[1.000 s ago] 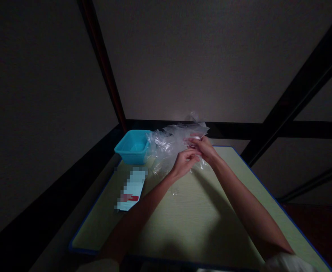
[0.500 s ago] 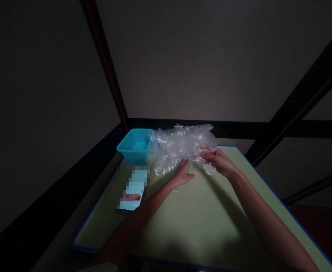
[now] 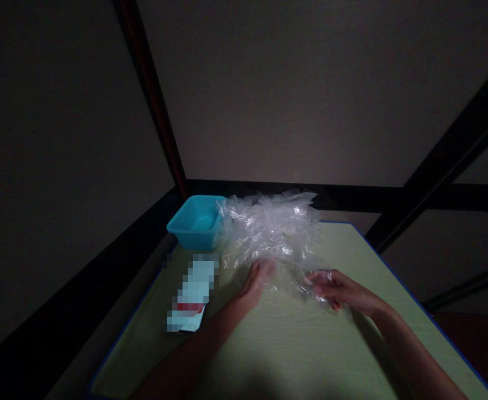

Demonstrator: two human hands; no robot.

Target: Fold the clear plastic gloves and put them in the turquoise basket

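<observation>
Pinched between the thumb and fingers of the right hand [image 3: 352, 293] is a near right edge of the clear plastic [image 3: 272, 230], whose crumpled bulk lies beyond and to the left of that grip on the pale table [image 3: 285, 344]. At the heap's front, the left hand [image 3: 255, 284] has its fingertips partly veiled by film, so whether they close on it cannot be told. Leftward, the plastic overlaps the right side of the blue basin [image 3: 194, 241].
</observation>
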